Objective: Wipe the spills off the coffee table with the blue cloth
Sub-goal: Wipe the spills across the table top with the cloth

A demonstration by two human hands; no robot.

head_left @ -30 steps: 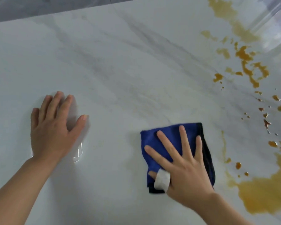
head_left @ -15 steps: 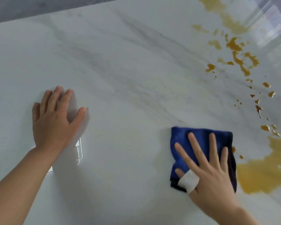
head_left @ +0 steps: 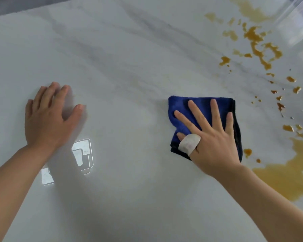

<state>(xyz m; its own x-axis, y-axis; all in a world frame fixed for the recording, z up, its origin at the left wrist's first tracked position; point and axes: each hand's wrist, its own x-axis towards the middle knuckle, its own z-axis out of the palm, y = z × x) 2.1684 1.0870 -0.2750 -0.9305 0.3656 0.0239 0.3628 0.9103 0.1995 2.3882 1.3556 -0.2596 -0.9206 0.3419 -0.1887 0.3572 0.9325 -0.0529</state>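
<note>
Blue cloth (head_left: 185,110) lies folded in a rough square on the white marble coffee table (head_left: 129,58), right of centre, dark edge along its right side. Right hand (head_left: 212,138) pressed flat on top of it, fingers straight & spread apart, tips pointing to the far side; white bandage (head_left: 189,144) wrapped round the thumb. Left hand (head_left: 47,117) flat on bare tabletop well to the left, fingers straight & close together, thumb out to the right, holding nothing.

Spills (head_left: 283,177): big amber puddle near right, its closest edge just beside the cloth's near-right corner but not touching; two small drops between cloth & puddle. More amber splashes & droplets (head_left: 255,42) run along the right side toward the far right corner, well apart from cloth. Faint yellowish smear on the marble left of the cloth.

No containers in view. Bright window-like reflection (head_left: 82,154) on the glossy top just near of the left hand.
</note>
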